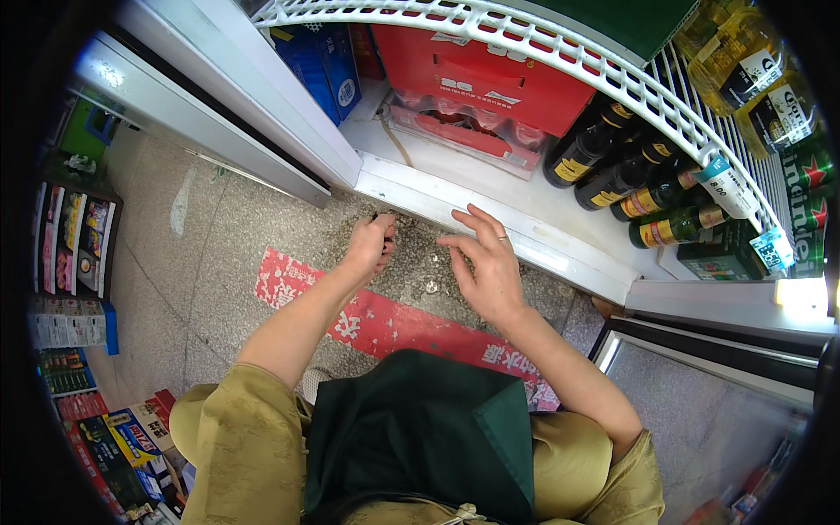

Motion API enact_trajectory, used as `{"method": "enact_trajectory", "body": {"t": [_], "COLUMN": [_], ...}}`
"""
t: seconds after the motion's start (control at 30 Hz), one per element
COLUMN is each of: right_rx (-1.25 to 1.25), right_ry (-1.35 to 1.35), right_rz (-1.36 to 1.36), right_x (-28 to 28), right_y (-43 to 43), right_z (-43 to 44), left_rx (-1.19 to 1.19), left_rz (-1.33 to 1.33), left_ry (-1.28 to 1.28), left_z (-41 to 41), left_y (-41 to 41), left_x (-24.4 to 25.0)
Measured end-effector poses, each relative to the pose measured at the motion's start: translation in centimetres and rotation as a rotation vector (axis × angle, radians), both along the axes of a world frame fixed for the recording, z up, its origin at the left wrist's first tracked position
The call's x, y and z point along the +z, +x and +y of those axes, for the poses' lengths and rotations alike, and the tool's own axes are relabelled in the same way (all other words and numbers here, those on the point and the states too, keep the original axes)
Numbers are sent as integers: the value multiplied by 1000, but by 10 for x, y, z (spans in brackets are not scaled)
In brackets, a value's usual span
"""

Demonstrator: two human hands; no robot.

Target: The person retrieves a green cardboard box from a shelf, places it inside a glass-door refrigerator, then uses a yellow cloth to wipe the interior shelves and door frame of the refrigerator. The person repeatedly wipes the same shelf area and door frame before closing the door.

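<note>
My left hand [374, 246] is closed around a small dark object, mostly hidden by the fingers, over the speckled floor. To its right, my right hand [485, 266] has its fingers spread with nothing in them; a ring shows on one finger. Both hands are just in front of the white sill [459, 220] of an opened display cooler. Inside, on the cooler's floor, stand a red Budweiser carton [485, 79] with cans showing at its lower opening, dark glass bottles [581, 147] and green glass bottles [669, 230].
A white wire shelf [525, 39] bearing Corona bottles [777, 118] and Heineken packs curves above. The cooler's door frames stand at left [216, 118] and right [715, 361]. A worn red floor strip [407, 325] lies below the hands. Snack shelves [75, 243] and boxes line the far left.
</note>
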State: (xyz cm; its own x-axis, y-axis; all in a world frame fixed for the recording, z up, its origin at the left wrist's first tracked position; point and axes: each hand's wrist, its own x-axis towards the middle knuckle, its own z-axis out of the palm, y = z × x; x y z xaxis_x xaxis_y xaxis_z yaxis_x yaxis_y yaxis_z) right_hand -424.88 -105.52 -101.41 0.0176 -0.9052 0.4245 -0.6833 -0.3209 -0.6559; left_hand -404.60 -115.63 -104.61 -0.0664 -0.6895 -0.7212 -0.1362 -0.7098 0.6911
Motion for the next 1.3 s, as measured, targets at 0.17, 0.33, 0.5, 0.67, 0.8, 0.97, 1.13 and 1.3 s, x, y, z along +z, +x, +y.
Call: {"method": "enact_trajectory", "body": {"t": [0.17, 0.33, 0.5, 0.67, 0.8, 0.97, 1.13, 1.3], "right_rx": [32, 54, 56, 91, -4, -172, -603, -946], "right_ry": [19, 30, 40, 97, 88, 226, 87, -278], "right_rz": [-24, -21, -3, -16, -68, -378, -864, -1035], "right_x": [-3, -5, -9, -8, -16, -7, -15, -6], "right_y": [2, 3, 2, 8, -8, -29, -113, -182], "right_z": [3, 4, 4, 5, 1, -8, -22, 4], "left_rx": [33, 74, 70, -154, -650, -513, -786, -839], "left_rz": [-25, -43, -61, -172, -288, 70, -180, -195], "left_ry": [-8, -18, -44, -146, -123, -72, -915, -1271], "left_z": [1, 4, 1, -1, -13, -20, -42, -10], "left_y": [6, 4, 3, 38, 23, -16, -70, -196], "left_x": [-6, -6, -10, -40, 27, 107, 103, 71]}}
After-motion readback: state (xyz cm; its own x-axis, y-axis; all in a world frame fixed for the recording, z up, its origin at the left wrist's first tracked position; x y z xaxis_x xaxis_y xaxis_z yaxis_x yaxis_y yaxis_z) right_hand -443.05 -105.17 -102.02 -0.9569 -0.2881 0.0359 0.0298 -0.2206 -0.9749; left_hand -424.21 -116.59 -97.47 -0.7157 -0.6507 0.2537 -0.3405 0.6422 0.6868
